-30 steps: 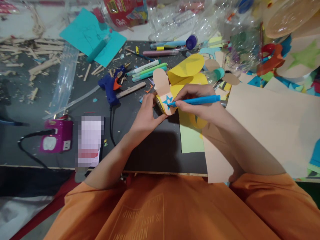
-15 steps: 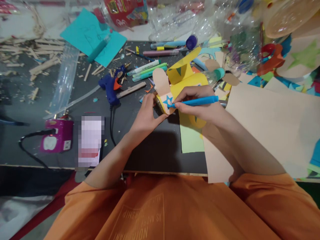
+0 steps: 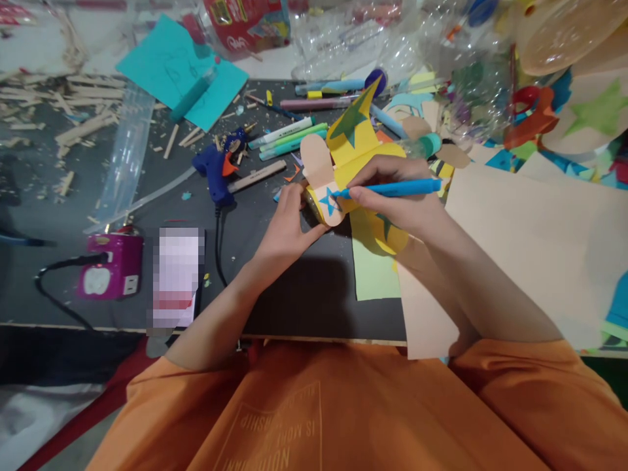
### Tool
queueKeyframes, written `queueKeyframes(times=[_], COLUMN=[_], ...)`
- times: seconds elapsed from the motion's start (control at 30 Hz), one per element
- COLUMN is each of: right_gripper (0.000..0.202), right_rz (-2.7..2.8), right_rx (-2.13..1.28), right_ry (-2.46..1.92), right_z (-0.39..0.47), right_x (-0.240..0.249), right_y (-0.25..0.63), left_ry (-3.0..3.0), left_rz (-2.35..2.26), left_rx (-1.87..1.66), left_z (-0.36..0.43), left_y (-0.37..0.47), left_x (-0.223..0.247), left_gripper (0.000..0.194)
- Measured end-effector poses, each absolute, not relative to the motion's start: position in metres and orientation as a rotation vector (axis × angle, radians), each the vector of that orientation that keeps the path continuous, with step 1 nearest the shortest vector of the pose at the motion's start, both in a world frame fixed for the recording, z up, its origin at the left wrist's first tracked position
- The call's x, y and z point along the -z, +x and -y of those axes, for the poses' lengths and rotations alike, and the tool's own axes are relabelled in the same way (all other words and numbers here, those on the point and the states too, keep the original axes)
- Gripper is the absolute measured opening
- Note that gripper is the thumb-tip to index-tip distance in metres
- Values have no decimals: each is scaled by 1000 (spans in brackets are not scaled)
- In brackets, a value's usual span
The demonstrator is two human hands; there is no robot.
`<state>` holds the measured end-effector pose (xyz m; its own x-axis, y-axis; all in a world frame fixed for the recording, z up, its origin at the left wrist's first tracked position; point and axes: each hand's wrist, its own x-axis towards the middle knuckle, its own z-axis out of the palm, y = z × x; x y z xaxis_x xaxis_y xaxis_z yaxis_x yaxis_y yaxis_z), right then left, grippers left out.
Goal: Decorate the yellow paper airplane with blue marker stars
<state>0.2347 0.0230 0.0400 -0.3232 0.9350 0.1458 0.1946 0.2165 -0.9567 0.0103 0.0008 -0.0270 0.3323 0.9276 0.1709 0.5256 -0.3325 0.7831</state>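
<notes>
A blue marker [image 3: 402, 188] is pinched in my right hand [image 3: 392, 180], its tip at a blue star [image 3: 331, 201] drawn on a rounded peach paper strip [image 3: 316, 157]. The strip sits on the end of a yellow paper craft [image 3: 366, 154] with dark green stars on its wing-like flaps. My left hand [image 3: 289, 222] steadies that end, fingers behind it and thumb along the near side. The craft's underside is hidden by my hands. Beneath it lies a light green sheet [image 3: 375, 268].
Left of my hands are a blue glue gun [image 3: 214, 173], a phone [image 3: 176, 275] and a purple power adapter [image 3: 112, 267]. Several markers [image 3: 289, 139] lie beyond the craft. Large peach paper [image 3: 530, 248] covers the right side. Clear plastic bottles [image 3: 343, 46] and wood scraps [image 3: 88, 124] fill the back.
The blue marker has shifted slightly up and right across the star, and the star looks more filled. The craft's upper yellow flap stands more open, showing its green star. My left hand stays put.
</notes>
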Motion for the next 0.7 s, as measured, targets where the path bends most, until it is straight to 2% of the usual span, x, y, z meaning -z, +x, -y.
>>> queueKeyframes(times=[0.1, 0.4, 0.7], right_gripper=[25, 18, 20], right_rz=[1726, 1746, 1748], right_rx=[-1170, -1222, -1206], right_ry=[-1070, -1022, -1001], right_z=[-22, -23, -22], right_x=[-37, -39, -38], right_y=[234, 235, 234], left_ry=[1976, 1995, 1972], left_rz=[-1280, -1263, -1271], left_rx=[-835, -835, -836], left_z=[0, 0, -1], left_y=[11, 10, 10], left_x=[26, 28, 28], left_gripper=[63, 64, 65])
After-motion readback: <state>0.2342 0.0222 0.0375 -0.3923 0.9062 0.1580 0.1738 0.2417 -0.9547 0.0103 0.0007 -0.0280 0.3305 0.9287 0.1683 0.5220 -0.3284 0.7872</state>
